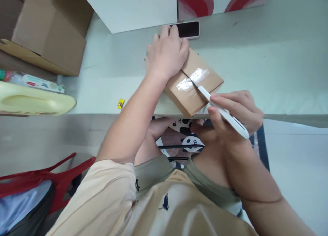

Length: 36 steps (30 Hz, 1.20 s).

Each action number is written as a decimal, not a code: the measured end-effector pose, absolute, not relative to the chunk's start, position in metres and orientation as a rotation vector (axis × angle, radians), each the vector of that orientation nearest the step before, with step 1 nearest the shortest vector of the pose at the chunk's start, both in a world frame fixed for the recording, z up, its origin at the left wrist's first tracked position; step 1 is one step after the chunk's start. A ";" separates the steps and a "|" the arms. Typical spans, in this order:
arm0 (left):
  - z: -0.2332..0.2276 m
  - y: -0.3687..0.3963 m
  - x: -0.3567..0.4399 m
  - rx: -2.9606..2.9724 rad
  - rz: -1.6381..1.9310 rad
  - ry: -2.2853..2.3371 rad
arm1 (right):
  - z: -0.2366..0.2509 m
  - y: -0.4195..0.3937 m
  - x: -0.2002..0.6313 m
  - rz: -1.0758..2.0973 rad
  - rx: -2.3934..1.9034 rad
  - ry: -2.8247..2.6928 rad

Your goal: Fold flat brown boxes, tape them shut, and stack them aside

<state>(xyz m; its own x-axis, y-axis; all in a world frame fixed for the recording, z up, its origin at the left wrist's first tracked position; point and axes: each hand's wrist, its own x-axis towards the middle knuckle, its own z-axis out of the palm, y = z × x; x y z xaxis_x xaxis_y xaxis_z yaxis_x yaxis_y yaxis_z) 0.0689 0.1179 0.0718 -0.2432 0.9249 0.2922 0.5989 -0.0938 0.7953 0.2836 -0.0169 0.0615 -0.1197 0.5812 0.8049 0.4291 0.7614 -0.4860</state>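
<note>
1. Head view: the carton (191, 93) lies on the table (269, 65) by its near edge, between both hands; its seam slants from the left hand (166, 53) down towards the right hand (238, 109).
2. Left fingers curl around the carton's far end, gripping it (tips hidden).
3. Right fingers pinch a white cutter (225, 115), its blade in line with the seam, at the clear tape (184, 84).
</note>
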 end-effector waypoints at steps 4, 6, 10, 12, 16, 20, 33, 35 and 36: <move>0.064 0.124 0.063 1.728 1.270 1.811 | 0.062 -0.022 0.288 0.118 -0.762 -1.658; 0.067 0.122 0.063 1.735 1.239 1.841 | 0.065 -0.025 0.289 0.094 -0.796 -1.649; 0.085 0.112 0.070 1.744 1.114 1.911 | 0.068 -0.027 0.288 0.111 -0.968 -1.796; 0.097 0.106 0.076 1.747 0.976 1.992 | 0.068 -0.025 0.286 0.147 -1.029 -1.838; 0.116 0.098 0.088 1.818 0.499 2.175 | 0.065 -0.020 0.283 0.165 -0.915 -1.815; 0.121 0.095 0.092 1.844 0.451 2.179 | 0.064 -0.019 0.278 0.176 -0.952 -1.861; 0.093 0.109 0.074 1.785 0.994 2.045 | 0.069 -0.031 0.287 0.176 -0.881 -1.643; 0.093 0.108 0.075 1.786 1.008 2.042 | 0.063 -0.027 0.291 0.114 -0.876 -1.507; 0.093 0.107 0.076 1.795 1.017 2.037 | 0.059 -0.023 0.294 0.088 -0.877 -1.463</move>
